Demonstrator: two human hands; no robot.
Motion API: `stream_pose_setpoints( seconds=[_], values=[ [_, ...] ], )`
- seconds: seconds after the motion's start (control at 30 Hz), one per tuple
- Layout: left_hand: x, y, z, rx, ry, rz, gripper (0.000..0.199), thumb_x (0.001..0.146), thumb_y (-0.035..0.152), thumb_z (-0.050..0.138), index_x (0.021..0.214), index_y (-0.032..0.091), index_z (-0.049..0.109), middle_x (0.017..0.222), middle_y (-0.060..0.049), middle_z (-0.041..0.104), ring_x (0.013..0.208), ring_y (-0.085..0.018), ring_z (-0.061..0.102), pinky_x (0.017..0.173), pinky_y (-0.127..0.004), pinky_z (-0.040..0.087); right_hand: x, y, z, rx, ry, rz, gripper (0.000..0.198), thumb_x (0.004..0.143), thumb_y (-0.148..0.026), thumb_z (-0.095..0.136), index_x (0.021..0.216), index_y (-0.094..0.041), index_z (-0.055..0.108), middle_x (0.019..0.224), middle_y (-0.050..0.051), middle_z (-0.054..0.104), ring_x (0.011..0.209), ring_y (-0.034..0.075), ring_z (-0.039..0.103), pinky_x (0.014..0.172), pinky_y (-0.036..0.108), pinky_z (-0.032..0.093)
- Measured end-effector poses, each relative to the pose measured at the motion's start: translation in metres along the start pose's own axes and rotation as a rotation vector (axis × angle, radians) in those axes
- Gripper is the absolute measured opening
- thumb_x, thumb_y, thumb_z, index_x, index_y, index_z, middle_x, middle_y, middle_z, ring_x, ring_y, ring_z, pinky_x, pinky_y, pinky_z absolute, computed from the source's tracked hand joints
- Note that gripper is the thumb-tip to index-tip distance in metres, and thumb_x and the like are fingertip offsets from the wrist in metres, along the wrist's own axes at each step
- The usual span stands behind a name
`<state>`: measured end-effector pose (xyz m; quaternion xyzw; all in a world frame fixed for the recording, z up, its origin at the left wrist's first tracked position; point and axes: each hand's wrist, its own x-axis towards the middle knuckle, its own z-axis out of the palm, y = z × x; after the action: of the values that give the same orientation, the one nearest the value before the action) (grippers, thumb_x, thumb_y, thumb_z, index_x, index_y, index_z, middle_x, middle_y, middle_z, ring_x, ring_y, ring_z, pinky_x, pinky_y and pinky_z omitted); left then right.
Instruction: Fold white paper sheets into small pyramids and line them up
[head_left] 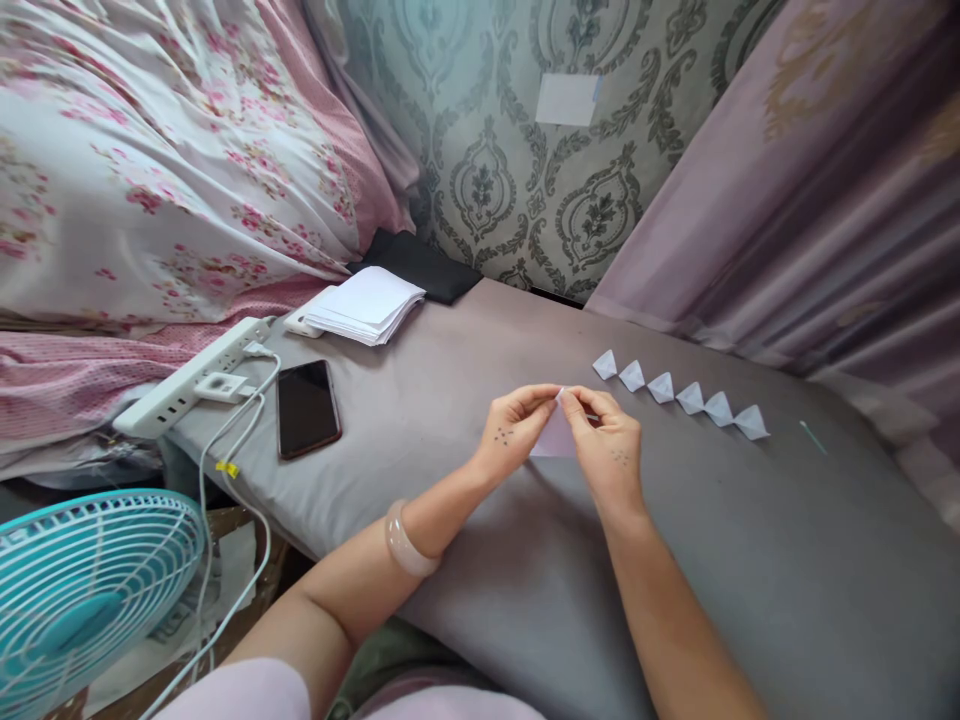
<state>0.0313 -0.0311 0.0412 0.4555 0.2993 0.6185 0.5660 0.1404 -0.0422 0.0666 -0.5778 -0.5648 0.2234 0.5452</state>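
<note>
Between my two hands is a sheet of white paper (553, 440), tinted pinkish in the shade, held above the grey cloth-covered surface. My left hand (511, 428) pinches its upper edge from the left. My right hand (606, 432) pinches the same edge from the right, with the fingertips of both hands meeting at a small folded bit at the top. The fingers cover much of the sheet. To the right of my hands, a slanting row of several small folded white paper pieces (661, 387) lies on the cloth.
A stack of white paper (367, 305) lies at the back left before a black folded item (424, 265). Nearer are a phone (307, 408) and a white power strip (199, 375) with cables. A blue fan (90, 600) stands lower left. A thin green stick (813, 437) lies far right.
</note>
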Motion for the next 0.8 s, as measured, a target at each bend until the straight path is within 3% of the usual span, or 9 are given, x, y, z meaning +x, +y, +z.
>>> stream_pose_setpoints(
  seconds=[0.23,0.53,0.8],
  values=[
    [-0.0008,-0.002,0.0002,0.002,0.002,-0.02,0.02,0.08,0.029,0.068,0.095,0.018,0.074,0.091,-0.006,0.074,0.087,-0.018,0.066,0.085,-0.034,0.05,0.0,0.0031,0.0006,0.152,-0.024,0.191,0.035,0.075,-0.045,0.068,0.089,-0.014,0.073,0.083,0.009,0.073,0.074,0.019,0.066,0.072,0.034,0.052],
    [0.0004,0.0007,-0.0013,-0.093,0.012,-0.056,0.025,0.075,0.032,0.073,0.095,0.016,0.074,0.093,-0.007,0.074,0.091,-0.02,0.067,0.09,-0.036,0.049,-0.0029,-0.0022,-0.002,-0.006,-0.056,-0.002,0.029,0.081,-0.041,0.062,0.091,-0.016,0.073,0.09,0.009,0.071,0.076,0.018,0.064,0.073,0.033,0.051],
    [-0.0008,0.0068,-0.0001,-0.087,0.021,-0.105,0.027,0.071,0.034,0.077,0.089,0.015,0.074,0.089,-0.008,0.074,0.083,-0.018,0.067,0.083,-0.033,0.05,-0.0032,-0.0036,-0.0018,-0.079,-0.052,-0.012,0.027,0.084,-0.038,0.058,0.086,-0.016,0.073,0.086,0.009,0.07,0.077,0.019,0.064,0.074,0.034,0.051]
  ],
)
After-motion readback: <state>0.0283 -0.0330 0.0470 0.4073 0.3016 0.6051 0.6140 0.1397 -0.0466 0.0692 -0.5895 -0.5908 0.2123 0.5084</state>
